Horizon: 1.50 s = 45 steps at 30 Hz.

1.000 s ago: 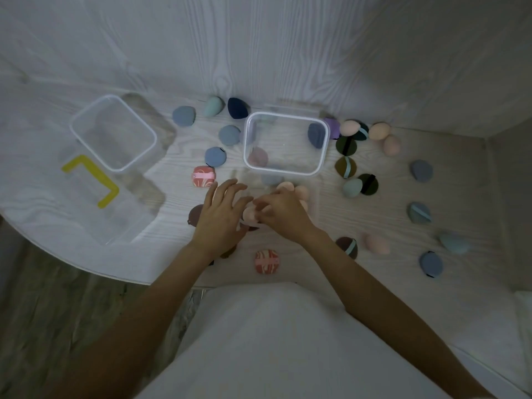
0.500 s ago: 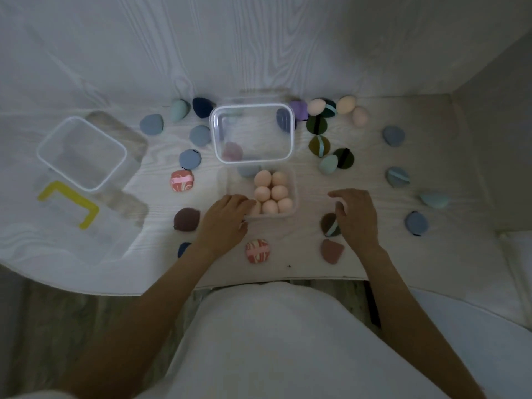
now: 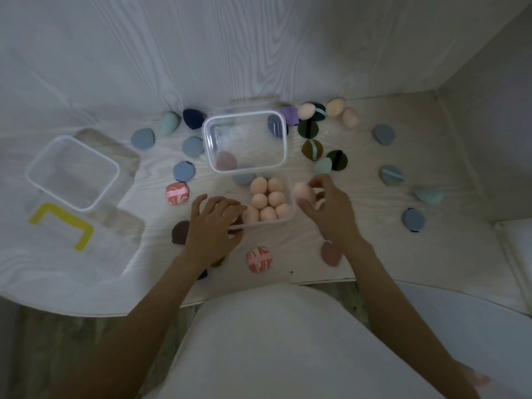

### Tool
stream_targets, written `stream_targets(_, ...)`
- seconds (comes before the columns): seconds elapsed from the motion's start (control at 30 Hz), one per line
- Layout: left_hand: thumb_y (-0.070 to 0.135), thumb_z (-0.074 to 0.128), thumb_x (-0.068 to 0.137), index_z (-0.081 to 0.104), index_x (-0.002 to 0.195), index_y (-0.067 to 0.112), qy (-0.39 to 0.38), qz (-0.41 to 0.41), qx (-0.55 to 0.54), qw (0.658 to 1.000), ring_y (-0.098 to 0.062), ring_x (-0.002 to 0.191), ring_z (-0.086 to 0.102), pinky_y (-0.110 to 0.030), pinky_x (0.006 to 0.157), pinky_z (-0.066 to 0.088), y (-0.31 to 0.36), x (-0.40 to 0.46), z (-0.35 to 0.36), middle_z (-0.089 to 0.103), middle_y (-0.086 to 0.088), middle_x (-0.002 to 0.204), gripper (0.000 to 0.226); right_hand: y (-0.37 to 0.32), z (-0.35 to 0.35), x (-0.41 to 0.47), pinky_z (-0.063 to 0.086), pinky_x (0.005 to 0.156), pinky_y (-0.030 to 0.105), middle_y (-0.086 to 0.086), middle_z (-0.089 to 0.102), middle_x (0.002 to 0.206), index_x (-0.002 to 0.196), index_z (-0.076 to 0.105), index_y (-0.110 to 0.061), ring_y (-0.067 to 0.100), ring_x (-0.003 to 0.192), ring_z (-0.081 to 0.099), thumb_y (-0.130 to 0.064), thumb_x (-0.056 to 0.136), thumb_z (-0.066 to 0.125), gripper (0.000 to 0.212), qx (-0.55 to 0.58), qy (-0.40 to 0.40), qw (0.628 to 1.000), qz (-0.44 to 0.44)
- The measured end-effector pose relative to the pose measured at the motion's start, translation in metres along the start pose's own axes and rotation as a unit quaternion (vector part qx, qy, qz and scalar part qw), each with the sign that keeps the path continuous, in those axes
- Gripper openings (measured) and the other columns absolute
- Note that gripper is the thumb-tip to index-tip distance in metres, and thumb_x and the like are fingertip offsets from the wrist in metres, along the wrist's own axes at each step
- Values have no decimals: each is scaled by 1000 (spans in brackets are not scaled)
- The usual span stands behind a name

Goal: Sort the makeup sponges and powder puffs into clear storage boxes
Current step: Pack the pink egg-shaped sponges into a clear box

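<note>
Your right hand (image 3: 331, 217) pinches peach sponge (image 3: 302, 192) between thumb and fingers, just at 3 o'clock of small clear box (image 3: 290, 220). That box holds seven peach sponges. Your left hand (image 3: 214, 228), fingers loosely spread, rests on box's 9 o'clock edge. Empty clear box (image 3: 244, 141) at 12 o'clock. Puffs scattered around.

dark puff (image 3: 202, 274): mostly hidden under the left forearm, at 7 o'clock of the small box (image 3: 290, 218)
right hand (image 3: 331, 214): motion-blurred
</note>
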<state>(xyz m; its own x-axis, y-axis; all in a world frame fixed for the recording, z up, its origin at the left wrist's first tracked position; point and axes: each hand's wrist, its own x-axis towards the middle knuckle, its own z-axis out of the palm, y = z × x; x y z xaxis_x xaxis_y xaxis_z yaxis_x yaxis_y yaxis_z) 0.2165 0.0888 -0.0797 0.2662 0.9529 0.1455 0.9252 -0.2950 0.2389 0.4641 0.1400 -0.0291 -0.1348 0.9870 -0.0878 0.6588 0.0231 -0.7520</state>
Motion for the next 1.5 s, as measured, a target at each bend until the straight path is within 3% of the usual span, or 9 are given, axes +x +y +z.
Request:
stream_targets(0.27, 35, 77, 64, 69, 86, 16, -48, -30, 39, 998, -26, 106, 57, -53, 110, 6, -7, -1, -6, 70, -2, 94, 30, -48, 88, 53, 40, 93, 41, 17, 52, 119, 121, 57, -8, 31, 107, 47, -5, 83, 58, 38, -157, -184, 953, -184)
stream_targets(0.63, 55, 42, 75, 62, 108, 22, -110, 5, -81, 991, -18, 119, 49, -38, 114, -1, -25, 27, -23, 62, 1, 116, 51, -34, 73, 56, 38, 85, 29, 11, 61, 111, 113, 63, -9, 27, 101, 53, -11, 81, 64, 33, -148, -175, 957, -177)
stream_targets(0.77, 21, 55, 82, 62, 107, 11, -107, -4, -95, 990, -26, 107, 57, -35, 105, 29, -30, 36, -24, 63, -9, 112, 28, -29, 73, 52, 45, 88, 41, 12, 61, 114, 111, 65, -9, 31, 102, 54, -6, 78, 67, 33, -137, -199, 952, -189)
stream_targets(0.83, 8, 67, 76, 60, 115, 4, -123, 6, -24, 992, -35, 110, 56, -42, 96, 41, -30, 50, -22, 62, -17, 117, 40, -28, 73, 49, 46, 86, 43, 13, 61, 115, 111, 65, -9, 32, 100, 54, -5, 78, 66, 33, -135, -193, 953, -189)
stream_targets(0.97, 24, 78, 66, 69, 93, 11, -174, 18, 142, 974, -31, 96, 59, -36, 81, 46, -14, 67, -29, 69, -9, 91, 32, -28, 71, 45, 42, 83, 26, 8, 59, 117, 119, 57, -11, 22, 101, 55, -11, 83, 64, 37, -90, -170, 969, -156)
stream_targets(1.1, 20, 77, 66, 66, 80, 15, -166, 22, 142, 976, -23, 78, 55, -34, 75, 39, -10, 57, -28, 63, -3, 76, 18, -33, 60, 47, 51, 68, 31, 7, 63, 103, 117, 45, -13, 18, 81, 64, -21, 93, 54, 27, 56, -108, 993, -8)
stream_targets(1.23, 29, 58, 86, 59, 113, 21, -180, 2, 70, 981, -19, 108, 49, -34, 99, 23, -14, 43, -32, 57, 0, 116, 29, -33, 50, 49, 54, 68, 30, 7, 64, 101, 112, 50, -15, 16, 81, 66, -23, 95, 51, 19, 68, -134, 989, 7)
stream_targets(1.33, 37, 48, 90, 61, 112, 22, -184, 6, 62, 981, -13, 120, 45, -38, 108, 13, -16, 34, -35, 54, 4, 127, 29, -30, 48, 50, 49, 66, 22, 0, 62, 100, 108, 57, -20, 11, 81, 63, -20, 91, 57, 17, 67, -131, 989, -11)
stream_targets(1.5, 65, 22, 83, 61, 103, 15, -211, 18, 85, 974, -15, 113, 50, -50, 109, 2, -14, 23, -29, 62, 1, 108, 66, -36, 63, 52, 46, 73, 29, 9, 61, 101, 106, 66, -14, 13, 84, 56, -11, 85, 60, 22, -54, -93, 982, -156)
